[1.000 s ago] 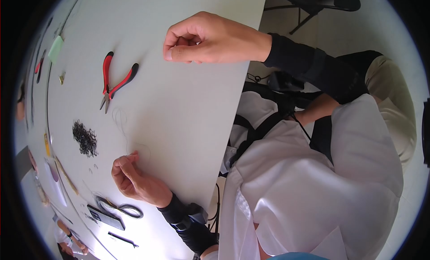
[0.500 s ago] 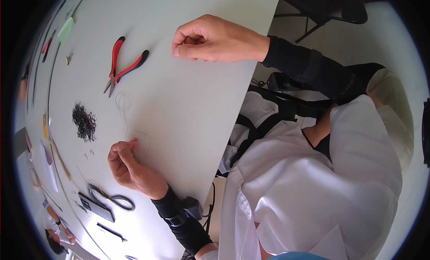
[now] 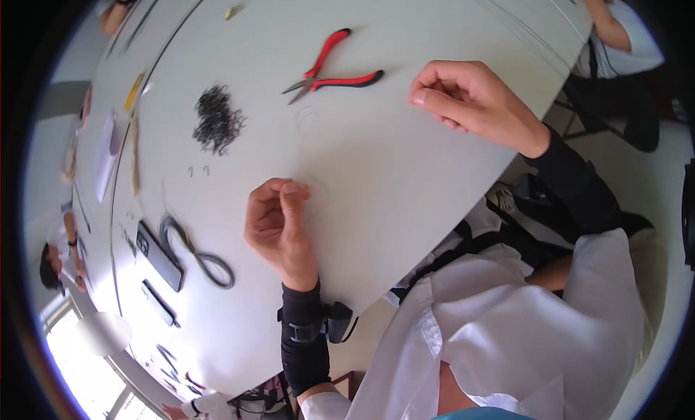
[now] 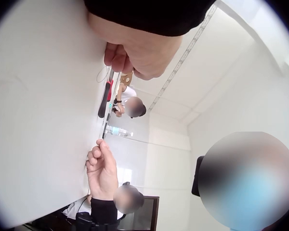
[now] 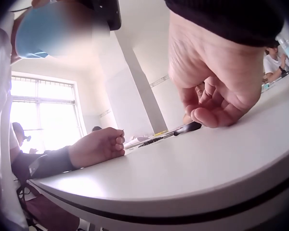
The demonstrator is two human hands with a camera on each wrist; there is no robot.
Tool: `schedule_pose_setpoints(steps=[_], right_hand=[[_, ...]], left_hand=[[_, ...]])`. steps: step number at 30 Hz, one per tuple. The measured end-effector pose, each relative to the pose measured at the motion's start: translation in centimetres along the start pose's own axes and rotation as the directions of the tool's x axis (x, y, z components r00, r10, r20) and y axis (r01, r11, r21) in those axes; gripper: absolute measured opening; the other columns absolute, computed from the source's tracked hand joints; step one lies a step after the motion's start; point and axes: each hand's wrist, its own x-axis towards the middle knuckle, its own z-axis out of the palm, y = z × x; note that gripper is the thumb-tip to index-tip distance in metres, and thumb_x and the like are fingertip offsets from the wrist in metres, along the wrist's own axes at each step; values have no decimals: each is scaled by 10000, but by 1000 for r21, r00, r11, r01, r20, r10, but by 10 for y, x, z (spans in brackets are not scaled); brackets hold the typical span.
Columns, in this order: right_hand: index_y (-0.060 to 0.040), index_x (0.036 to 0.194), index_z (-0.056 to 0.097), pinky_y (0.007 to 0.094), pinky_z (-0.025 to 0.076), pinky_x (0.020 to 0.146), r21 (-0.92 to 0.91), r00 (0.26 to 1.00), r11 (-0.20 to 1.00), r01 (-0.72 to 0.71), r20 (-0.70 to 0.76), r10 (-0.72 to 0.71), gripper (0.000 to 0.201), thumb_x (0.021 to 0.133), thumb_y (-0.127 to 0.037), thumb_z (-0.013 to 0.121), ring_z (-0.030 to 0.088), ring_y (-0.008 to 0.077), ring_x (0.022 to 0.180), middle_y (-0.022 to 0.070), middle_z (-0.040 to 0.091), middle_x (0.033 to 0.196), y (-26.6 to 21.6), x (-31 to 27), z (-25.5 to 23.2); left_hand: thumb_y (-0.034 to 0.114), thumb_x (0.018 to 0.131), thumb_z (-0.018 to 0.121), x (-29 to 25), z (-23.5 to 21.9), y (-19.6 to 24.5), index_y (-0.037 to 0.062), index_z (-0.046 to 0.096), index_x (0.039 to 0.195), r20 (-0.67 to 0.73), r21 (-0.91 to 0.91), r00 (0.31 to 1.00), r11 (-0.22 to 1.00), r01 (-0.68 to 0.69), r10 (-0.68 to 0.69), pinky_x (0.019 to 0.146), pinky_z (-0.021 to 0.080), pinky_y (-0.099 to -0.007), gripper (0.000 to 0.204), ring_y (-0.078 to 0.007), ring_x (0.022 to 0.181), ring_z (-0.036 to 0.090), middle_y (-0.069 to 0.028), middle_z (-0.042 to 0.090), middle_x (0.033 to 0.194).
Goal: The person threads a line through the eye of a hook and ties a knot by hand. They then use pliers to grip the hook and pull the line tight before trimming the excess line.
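Note:
Pinched between the thumb and forefinger of my left hand point(image 3: 279, 221) is a thin clear line. It lies in loose loops on the white table point(image 3: 376, 224), reaching toward the pliers; the left wrist view shows a fine loop point(image 4: 102, 75) beside these fingers. My right hand point(image 3: 478, 101) hovers over the table farther right, fingers curled and thumb against the forefinger, with nothing visible between them. Red-and-black pliers point(image 3: 313, 81) lie spread near it. Left of the pliers is a heap of small dark hook-shaped pieces point(image 3: 217, 123), with two single hook-shaped pieces point(image 3: 206, 171) apart from it.
A dark cord bundle point(image 3: 206, 264) lies left of my left hand, beside a phone point(image 3: 161, 257) and a slim dark object point(image 3: 158, 303). Beyond the heap are a yellow strip point(image 3: 133, 92) and a tan stick point(image 3: 135, 156). Other people sit around the table.
The head view has swung round, so the pliers, heap and both hands appear farther right. Both hands keep nearly the same pose, the left one still pinching the thin clear line.

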Motion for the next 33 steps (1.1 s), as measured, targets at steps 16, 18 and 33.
schedule_pose_setpoints(steps=[16, 18, 33], right_hand=[[1, 1058, 672, 253, 487, 693, 41, 936, 967, 250, 245, -252, 224, 1008, -215, 644, 584, 81, 764, 16, 631, 796, -35, 94, 68], [-6, 1058, 671, 243, 476, 672, 86, 937, 979, 184, 286, -201, 222, 1019, -219, 625, 564, 68, 735, -6, 615, 800, -34, 90, 72], [11, 1020, 683, 239, 473, 685, 191, 917, 975, 109, 360, -173, 247, 1002, -233, 654, 552, 55, 722, -2, 645, 810, -27, 81, 88]], left_hand=[[87, 990, 684, 30, 6, 0, -31, 660, 999, -157, -41, 985, 996, -81, 74, 779, 512, -256, 121, -119, 796, 652, -52, 689, 884], [78, 986, 689, 30, 4, -1, -34, 661, 1001, -161, -21, 983, 996, -90, 85, 776, 514, -254, 117, -117, 797, 651, -52, 690, 890], [3, 960, 689, 22, 7, -5, -65, 660, 1026, -89, 69, 989, 992, -109, 115, 811, 532, -262, 99, -119, 842, 657, -64, 696, 929]])
